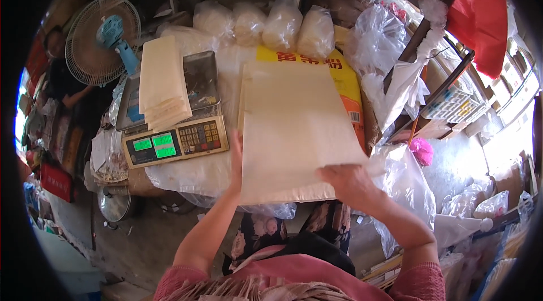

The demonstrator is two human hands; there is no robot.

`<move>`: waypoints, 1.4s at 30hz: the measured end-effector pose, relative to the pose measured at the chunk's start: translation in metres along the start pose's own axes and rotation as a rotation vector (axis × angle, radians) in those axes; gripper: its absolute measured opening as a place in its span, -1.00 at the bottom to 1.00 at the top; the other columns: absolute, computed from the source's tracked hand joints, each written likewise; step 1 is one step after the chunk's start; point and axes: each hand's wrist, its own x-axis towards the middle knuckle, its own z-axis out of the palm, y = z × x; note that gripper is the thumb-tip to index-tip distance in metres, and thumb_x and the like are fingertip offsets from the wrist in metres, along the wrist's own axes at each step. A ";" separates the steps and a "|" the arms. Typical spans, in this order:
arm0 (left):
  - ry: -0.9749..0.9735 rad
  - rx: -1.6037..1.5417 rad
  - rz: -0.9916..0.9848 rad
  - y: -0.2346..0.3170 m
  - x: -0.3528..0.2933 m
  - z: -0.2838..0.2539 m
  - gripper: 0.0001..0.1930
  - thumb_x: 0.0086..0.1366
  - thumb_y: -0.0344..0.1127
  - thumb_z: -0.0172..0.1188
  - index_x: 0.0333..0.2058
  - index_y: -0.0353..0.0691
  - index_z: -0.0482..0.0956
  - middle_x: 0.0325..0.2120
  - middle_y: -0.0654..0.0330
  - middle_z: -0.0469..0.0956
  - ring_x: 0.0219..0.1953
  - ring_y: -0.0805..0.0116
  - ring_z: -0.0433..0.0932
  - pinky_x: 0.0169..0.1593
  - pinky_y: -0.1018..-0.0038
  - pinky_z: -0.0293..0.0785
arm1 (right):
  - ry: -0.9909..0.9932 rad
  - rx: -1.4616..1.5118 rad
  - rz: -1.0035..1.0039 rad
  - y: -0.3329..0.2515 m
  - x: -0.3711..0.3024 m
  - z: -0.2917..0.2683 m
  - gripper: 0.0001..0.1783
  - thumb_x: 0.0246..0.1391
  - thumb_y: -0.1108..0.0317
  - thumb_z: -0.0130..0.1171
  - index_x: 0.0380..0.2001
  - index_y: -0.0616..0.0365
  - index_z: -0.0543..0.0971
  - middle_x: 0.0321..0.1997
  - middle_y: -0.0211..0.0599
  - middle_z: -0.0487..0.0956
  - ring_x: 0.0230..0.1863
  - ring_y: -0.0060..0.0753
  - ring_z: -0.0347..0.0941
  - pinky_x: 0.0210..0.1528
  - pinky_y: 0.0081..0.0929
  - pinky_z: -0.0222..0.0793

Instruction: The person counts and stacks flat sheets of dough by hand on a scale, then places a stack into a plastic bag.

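A stack of wide, thin cream-coloured sheets [294, 125] lies in front of me, its near edge at the front of the worktable. At the stack's left edge, my left hand [235, 165] stands with its fingers stretched along the side, partly hidden by the sheets. My right hand [353, 185] is over the near right corner, its fingers bent and closed on the sheets there; how many sheets it grips cannot be made out. To the left, a pile of narrower cream sheets [164, 83] rests on the pan of a digital scale [175, 142] with a lit green display.
Filled clear plastic bags [281, 22] line the back. A yellow printed sack [346, 80] lies under the stack's far right side. A blue fan [110, 35] stands at far left, near a person [70, 83]. Loose clear plastic [404, 188] hangs at right, below a red cloth [478, 18].
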 end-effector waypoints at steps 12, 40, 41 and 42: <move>-0.118 0.532 -0.071 0.082 -0.050 -0.020 -0.70 0.21 -0.43 0.23 -0.07 -0.33 0.58 -0.36 0.08 0.68 -0.34 0.23 0.67 -0.23 0.42 0.52 | -0.271 0.412 0.145 0.040 0.044 -0.052 -0.76 0.15 0.17 0.17 -0.28 0.12 0.60 -0.30 -0.19 0.63 -0.35 -0.08 0.58 -0.28 -0.27 0.47; -0.172 1.205 0.467 0.105 -0.032 0.002 -0.61 -0.13 -0.48 0.33 -0.21 -0.21 0.56 -0.25 0.13 0.62 -0.12 0.08 0.59 0.14 0.27 0.41 | 0.093 0.285 0.106 -0.026 0.062 0.069 -0.44 0.13 0.44 0.03 0.24 0.11 0.33 0.20 -0.02 0.43 0.16 -0.01 0.40 0.25 0.06 0.22; -0.126 1.109 0.601 0.112 -0.033 0.010 -0.55 -0.10 -0.49 0.35 -0.13 -0.22 0.54 -0.18 0.10 0.60 -0.08 0.08 0.57 0.14 0.29 0.41 | -0.018 0.201 0.054 -0.032 0.066 0.061 -0.43 0.08 0.51 0.02 0.22 0.15 0.34 0.12 -0.01 0.50 0.08 -0.02 0.47 0.22 -0.01 0.27; -0.134 1.105 0.600 0.115 -0.030 0.016 -0.55 -0.10 -0.49 0.35 -0.13 -0.22 0.54 -0.18 0.10 0.60 -0.08 0.08 0.57 0.14 0.29 0.41 | 0.068 0.101 0.091 -0.029 0.070 0.067 -0.38 -0.05 0.58 0.02 0.19 0.17 0.36 -0.02 -0.05 0.58 -0.01 -0.02 0.53 0.18 -0.04 0.32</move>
